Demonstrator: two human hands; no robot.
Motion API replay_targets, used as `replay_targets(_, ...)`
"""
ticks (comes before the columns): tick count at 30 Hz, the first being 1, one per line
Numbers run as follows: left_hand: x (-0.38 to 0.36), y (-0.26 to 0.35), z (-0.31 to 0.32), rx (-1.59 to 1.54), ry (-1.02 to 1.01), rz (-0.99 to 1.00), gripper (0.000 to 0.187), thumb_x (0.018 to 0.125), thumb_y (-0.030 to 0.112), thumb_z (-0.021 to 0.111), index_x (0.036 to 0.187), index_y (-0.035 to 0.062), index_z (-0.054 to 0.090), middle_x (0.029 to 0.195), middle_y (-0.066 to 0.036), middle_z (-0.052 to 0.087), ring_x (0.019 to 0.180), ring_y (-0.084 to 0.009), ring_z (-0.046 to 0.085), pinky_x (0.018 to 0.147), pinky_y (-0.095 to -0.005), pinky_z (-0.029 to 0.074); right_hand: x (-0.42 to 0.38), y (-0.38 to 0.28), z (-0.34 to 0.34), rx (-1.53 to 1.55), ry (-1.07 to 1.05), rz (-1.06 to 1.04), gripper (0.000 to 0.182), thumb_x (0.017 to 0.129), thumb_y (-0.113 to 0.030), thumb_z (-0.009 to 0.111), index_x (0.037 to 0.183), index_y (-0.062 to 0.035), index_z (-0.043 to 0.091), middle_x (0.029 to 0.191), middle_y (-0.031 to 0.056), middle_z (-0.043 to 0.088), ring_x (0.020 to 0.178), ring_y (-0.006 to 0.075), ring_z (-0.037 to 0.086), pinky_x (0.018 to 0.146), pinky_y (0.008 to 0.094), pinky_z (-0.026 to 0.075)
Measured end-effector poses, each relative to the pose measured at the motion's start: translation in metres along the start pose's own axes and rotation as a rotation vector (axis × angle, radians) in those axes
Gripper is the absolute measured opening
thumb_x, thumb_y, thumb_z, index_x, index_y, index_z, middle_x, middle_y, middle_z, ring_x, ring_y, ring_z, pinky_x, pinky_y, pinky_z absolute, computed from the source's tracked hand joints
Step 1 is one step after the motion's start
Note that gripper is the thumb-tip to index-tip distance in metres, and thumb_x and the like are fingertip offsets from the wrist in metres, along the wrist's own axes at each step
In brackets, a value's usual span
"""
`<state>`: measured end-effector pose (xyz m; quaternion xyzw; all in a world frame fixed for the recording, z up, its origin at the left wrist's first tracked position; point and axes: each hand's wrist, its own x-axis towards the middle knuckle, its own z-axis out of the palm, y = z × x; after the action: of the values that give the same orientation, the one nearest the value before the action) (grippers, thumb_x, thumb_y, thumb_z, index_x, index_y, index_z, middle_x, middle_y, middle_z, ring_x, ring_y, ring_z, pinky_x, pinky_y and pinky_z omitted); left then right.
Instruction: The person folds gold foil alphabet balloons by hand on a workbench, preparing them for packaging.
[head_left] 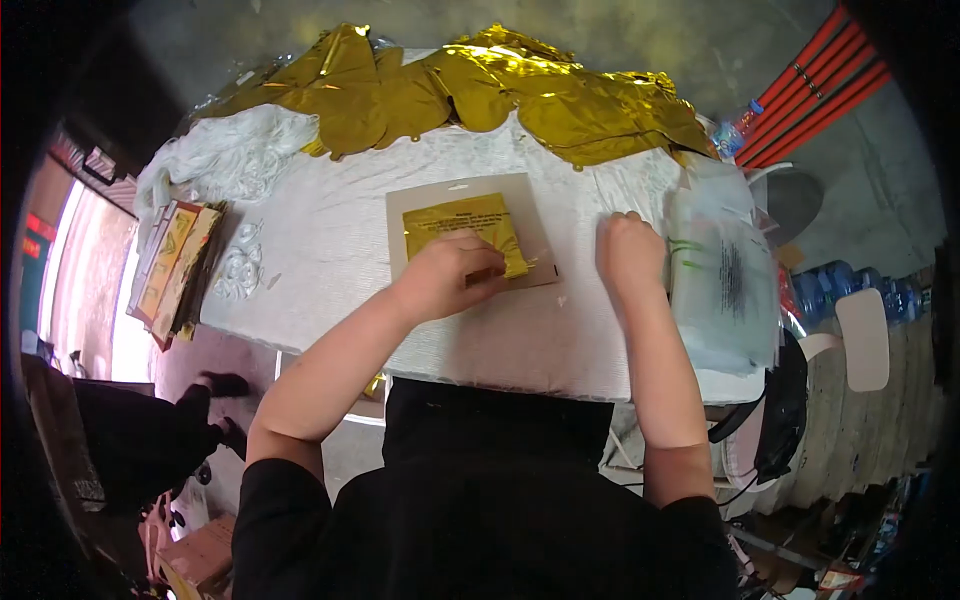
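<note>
A folded gold foil sheet with small dark print lies on a grey-white card that has a hang slot at its top. My left hand is over the lower part of the foil, its fingers curled inward and the thumb below them. Whatever is between those fingers is hidden. To the right, my right hand rests on the table as a closed fist, beside a stack of clear plastic bags. The inside of that fist does not show.
Gold foil balloons spread along the far edge of the white-covered table. White string, small clear rings and a bundle of cards are at the left. A bottle stands by red poles at the far right.
</note>
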<state>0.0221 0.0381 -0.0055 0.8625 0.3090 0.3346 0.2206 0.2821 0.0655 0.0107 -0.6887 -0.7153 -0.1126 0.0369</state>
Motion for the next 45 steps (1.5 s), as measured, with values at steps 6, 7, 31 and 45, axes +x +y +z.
replay_targets(6,-0.002,-0.006,0.007,0.013,0.051,-0.01,0.009,0.075,0.005,0.07,0.083,0.0026,0.065,0.087,-0.01,0.067,0.083,-0.029,0.062,0.073,-0.0367,0.05,-0.027,-0.008,-0.019,0.31,0.188,-0.154,0.009,0.08,-0.015,0.061,0.081,-0.0059,0.061,0.076,0.0125,0.063,0.069,0.0284,0.065,0.06,0.0393,0.052)
replay_targets(7,-0.003,-0.005,0.008,0.012,0.038,-0.008,0.009,0.075,0.005,0.07,0.083,0.0026,0.065,0.087,-0.01,0.067,0.083,-0.029,0.062,0.073,-0.0367,0.05,-0.037,-0.013,-0.021,0.51,0.131,-0.239,0.006,0.079,-0.014,0.06,0.081,-0.0083,0.061,0.068,0.0106,0.062,0.062,0.0272,0.063,0.057,0.038,0.051)
replay_targets(31,-0.003,-0.005,0.007,0.026,0.034,-0.005,0.017,0.071,0.015,0.073,0.082,0.0063,0.064,0.08,-0.009,0.062,0.079,-0.0309,0.059,0.071,-0.0393,0.048,-0.069,-0.026,-0.019,0.805,-0.167,-0.272,0.037,0.068,-0.019,0.078,0.097,-0.0064,0.058,0.066,0.0047,0.055,0.058,0.0174,0.054,0.055,0.0301,0.046)
replay_targets(45,0.0,0.003,0.002,0.054,-0.011,0.021,0.016,0.07,0.009,0.074,0.08,0.0047,0.062,0.088,-0.009,0.065,0.084,-0.0294,0.06,0.076,-0.037,0.049,-0.064,-0.018,-0.001,0.897,-0.121,-0.4,0.021,0.072,-0.013,0.076,0.082,-0.0042,0.06,0.075,0.0065,0.058,0.066,0.0194,0.06,0.059,0.0296,0.049)
